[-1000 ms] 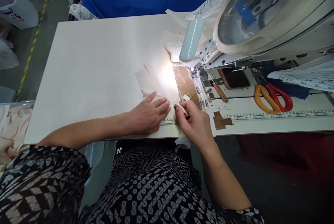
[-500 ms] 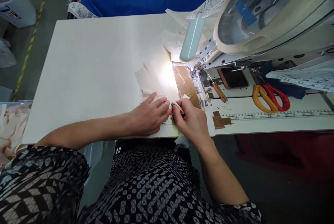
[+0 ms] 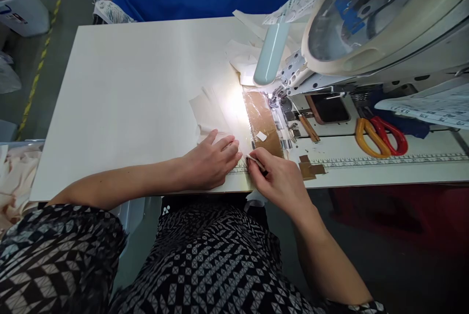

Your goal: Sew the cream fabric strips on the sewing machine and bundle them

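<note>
My left hand [image 3: 210, 161] lies spread over a piece of thin cream fabric [image 3: 208, 111] on the white tabletop, fingers stretched out and pressing down. Just right of it, my right hand [image 3: 280, 177] is closed in a pinch on a slim white object [image 3: 255, 161], mostly hidden by the fingers. Its tip points left toward the left fingertips, with a small gap between the hands. A small white scrap [image 3: 261, 136] rests on the brown tape [image 3: 262, 114] just beyond the right hand. Below the table edge hangs some pale material [image 3: 256, 197].
A sewing machine [image 3: 344, 67] stands at the right, its lit needle area [image 3: 276, 99] beyond my hands. Near it lie a wooden-handled tool [image 3: 309, 128], a phone [image 3: 330, 109] and scissors [image 3: 379, 138]. More cream fabric [image 3: 245, 57] is behind; a measuring tape [image 3: 384, 160] runs along the front.
My right hand has drawn back right and slightly toward me with the slim white object, opening a gap from the left hand. The white scrap now shows fully. My left hand stays put.
</note>
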A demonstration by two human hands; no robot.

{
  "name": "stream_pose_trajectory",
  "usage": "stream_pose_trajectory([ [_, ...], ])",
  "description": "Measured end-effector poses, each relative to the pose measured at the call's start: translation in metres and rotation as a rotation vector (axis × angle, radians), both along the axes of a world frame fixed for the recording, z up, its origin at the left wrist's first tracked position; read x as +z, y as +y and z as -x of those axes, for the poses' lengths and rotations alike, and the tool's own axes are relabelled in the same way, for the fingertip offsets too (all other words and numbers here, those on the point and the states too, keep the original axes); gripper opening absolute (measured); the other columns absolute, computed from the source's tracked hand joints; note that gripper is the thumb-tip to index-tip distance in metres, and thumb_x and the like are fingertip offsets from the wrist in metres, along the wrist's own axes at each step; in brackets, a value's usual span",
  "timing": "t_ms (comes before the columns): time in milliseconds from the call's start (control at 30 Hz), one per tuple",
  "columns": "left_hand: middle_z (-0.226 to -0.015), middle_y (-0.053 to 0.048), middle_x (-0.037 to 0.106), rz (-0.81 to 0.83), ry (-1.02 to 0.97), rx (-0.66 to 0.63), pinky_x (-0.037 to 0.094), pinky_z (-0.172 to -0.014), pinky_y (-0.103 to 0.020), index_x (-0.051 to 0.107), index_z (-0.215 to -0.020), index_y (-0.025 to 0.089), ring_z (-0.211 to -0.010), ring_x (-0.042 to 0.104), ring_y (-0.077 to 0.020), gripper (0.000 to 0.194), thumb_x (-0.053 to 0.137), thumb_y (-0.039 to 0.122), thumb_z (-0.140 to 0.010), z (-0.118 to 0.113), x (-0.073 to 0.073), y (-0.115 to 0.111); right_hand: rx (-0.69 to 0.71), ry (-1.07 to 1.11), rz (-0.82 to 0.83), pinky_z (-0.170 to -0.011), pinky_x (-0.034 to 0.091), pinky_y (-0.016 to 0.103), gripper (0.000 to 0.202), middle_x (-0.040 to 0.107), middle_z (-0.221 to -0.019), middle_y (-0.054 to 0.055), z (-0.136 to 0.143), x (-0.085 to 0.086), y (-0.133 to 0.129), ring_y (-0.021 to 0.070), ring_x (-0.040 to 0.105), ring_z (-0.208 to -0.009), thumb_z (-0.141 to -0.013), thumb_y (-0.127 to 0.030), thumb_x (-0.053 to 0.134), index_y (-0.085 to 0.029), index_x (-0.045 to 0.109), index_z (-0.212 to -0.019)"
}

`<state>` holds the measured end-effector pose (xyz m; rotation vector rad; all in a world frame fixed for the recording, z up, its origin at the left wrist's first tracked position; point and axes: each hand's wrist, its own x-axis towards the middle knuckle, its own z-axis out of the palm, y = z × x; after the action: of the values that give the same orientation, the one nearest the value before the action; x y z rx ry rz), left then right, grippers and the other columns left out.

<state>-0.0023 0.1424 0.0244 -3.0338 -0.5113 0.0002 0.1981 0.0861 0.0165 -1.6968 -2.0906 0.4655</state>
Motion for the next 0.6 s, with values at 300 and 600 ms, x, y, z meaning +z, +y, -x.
stream_pose_trajectory([
  [300, -0.137, -0.022, 0.055, 0.009, -0.027, 0.004, 0.038, -0.104, -0.055, 0.055, -0.133, 0.01, -0.129, 0.049, -0.0361, 0.045, 0.051, 0.027, -0.092, 0.0, 0.0, -0.001, -0.105, 0.123, 0.005, -0.049, 0.032, 0.026, 0.016, 0.055, -0.057, -0.004, -0.002, -0.005, -0.005, 0.0116, 0.043, -0.044, -0.093, -0.034, 0.047, -0.023, 0.053, -0.083],
  [600, -0.137, -0.024, 0.054, 0.01, -0.036, 0.005, 0.037, -0.105, -0.054, 0.054, -0.132, 0.008, -0.128, 0.049, -0.0369, 0.048, 0.057, 0.029, -0.089, -0.002, 0.001, -0.003, -0.116, 0.031, -0.034, -0.051, 0.03, 0.028, 0.018, 0.058, -0.057, -0.002, 0.002, -0.009, -0.002, 0.0133, 0.046, -0.045, -0.093, -0.034, 0.045, -0.023, 0.055, -0.083],
])
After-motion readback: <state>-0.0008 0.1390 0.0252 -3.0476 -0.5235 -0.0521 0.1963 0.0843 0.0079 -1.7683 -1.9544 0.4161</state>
